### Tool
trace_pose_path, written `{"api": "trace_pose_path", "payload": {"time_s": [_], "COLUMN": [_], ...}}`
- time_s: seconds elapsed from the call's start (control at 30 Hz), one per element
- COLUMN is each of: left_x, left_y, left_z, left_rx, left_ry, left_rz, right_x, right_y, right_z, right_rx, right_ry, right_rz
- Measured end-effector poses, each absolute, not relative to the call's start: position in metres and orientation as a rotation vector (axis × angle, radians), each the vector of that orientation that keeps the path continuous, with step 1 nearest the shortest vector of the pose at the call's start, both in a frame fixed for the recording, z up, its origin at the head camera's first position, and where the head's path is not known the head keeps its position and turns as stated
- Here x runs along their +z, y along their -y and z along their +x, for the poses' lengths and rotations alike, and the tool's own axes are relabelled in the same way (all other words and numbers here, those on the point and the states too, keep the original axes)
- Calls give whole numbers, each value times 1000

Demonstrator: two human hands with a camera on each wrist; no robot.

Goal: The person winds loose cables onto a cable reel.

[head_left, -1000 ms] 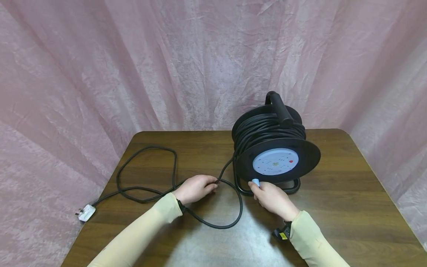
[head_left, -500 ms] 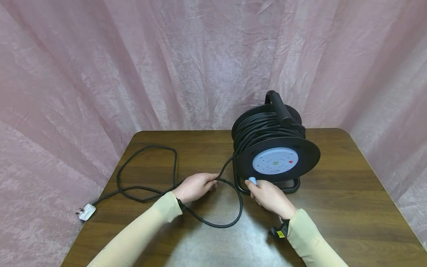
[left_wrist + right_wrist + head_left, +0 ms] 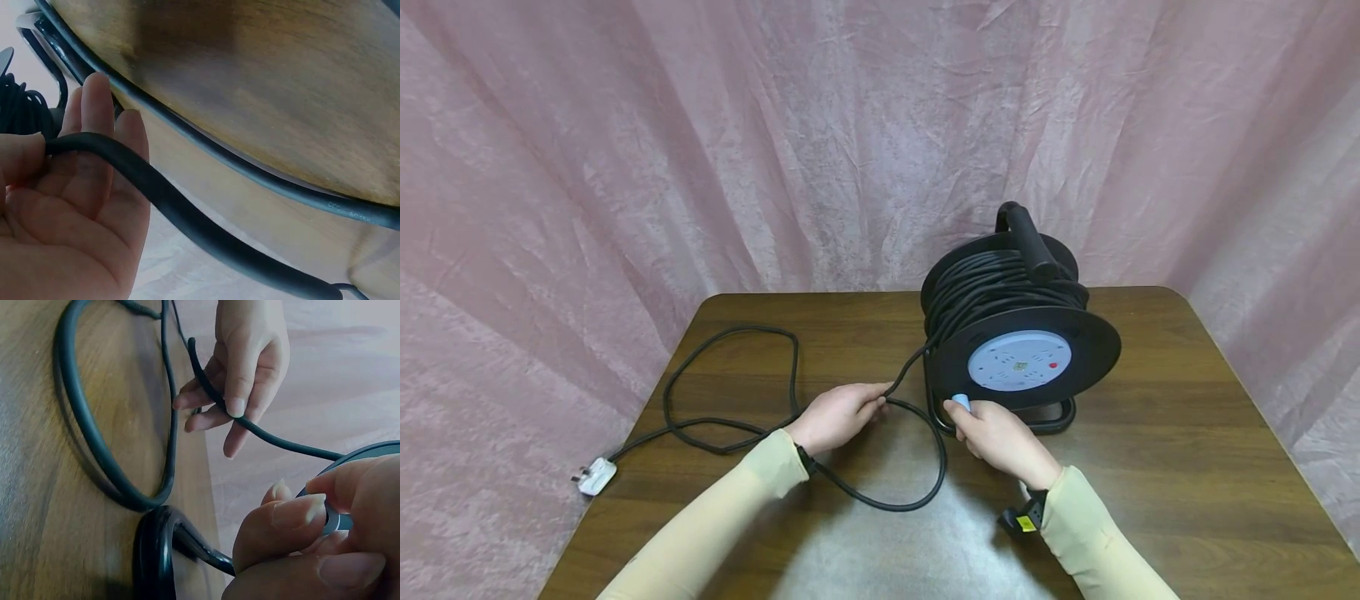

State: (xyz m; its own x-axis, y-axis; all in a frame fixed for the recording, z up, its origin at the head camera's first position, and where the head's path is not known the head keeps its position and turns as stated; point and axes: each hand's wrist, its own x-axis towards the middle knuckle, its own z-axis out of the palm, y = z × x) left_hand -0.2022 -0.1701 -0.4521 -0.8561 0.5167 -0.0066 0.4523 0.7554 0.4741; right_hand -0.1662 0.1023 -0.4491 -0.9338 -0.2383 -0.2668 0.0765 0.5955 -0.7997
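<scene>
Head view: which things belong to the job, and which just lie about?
Part of the job:
left hand, pinching the cable
right hand, gripping the blue knob
reel
plug, on the cable's end

Just background:
table, under the reel
curtain, behind

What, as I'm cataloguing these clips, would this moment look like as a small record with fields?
Left hand: pinches the black power cable between thumb and fingers
Right hand: grips the light-blue winding knob
Cable reel: stands on a black tubular frame, cable wound on its drum
Socket panel: set in the reel's front, with a red button
Unwound length: loosely looped on the tabletop, left of the reel
White mains plug: at the tabletop's left edge
Backdrop: pink curtain
</scene>
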Motion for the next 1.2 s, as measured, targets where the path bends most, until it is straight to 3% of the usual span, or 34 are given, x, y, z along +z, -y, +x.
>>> {"api": "trace_pose_path", "payload": {"time_s": [1.2], "left_x": [-449], "left_y": [196], "left_z": [-197], "left_rx": [749], "left_ry": [-2687], "left_rz": [790], "right_x": [-434], "right_y": [-95], "right_z": [-169], "right_rx": [-1394], "right_ry": [-2366], "right_rz": [-215]}}
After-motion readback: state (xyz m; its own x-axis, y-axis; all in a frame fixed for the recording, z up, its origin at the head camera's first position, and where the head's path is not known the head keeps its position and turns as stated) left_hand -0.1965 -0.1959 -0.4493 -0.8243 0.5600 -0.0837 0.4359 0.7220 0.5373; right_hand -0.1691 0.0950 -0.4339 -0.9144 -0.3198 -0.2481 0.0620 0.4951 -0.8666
